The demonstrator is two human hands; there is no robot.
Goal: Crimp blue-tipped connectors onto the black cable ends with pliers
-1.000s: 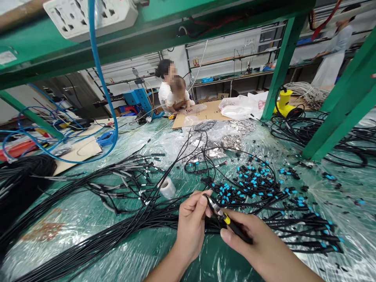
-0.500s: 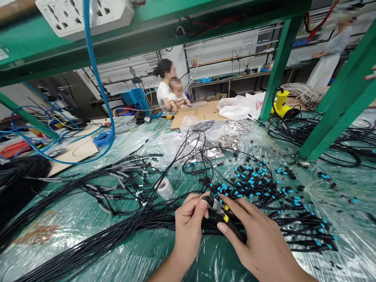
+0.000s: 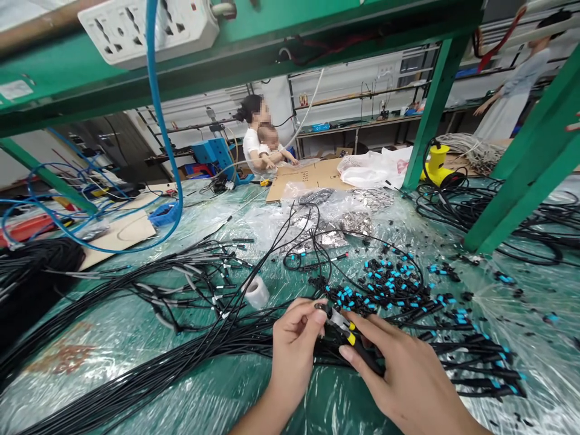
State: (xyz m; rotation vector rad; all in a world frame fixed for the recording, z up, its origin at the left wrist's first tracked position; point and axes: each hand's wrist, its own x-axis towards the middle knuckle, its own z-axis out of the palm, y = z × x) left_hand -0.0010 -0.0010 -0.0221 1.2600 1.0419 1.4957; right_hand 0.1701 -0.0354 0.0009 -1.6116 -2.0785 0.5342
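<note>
Head view, our bench entry: left hand [image 3: 294,353], narrow pinch on a small dark fitting [image 3: 321,307]; right hand [image 3: 401,377], closed round yellow-handled pliers [image 3: 357,344], nose at that fitting, apparently so both hands work at one point. Black cables [image 3: 190,356] run beneath; blue-tipped connectors [image 3: 385,281] crowd just beyond, leaving little room ahead. Bare plastic sheet [image 3: 339,408] gives open room nearest us, below the hands
</note>
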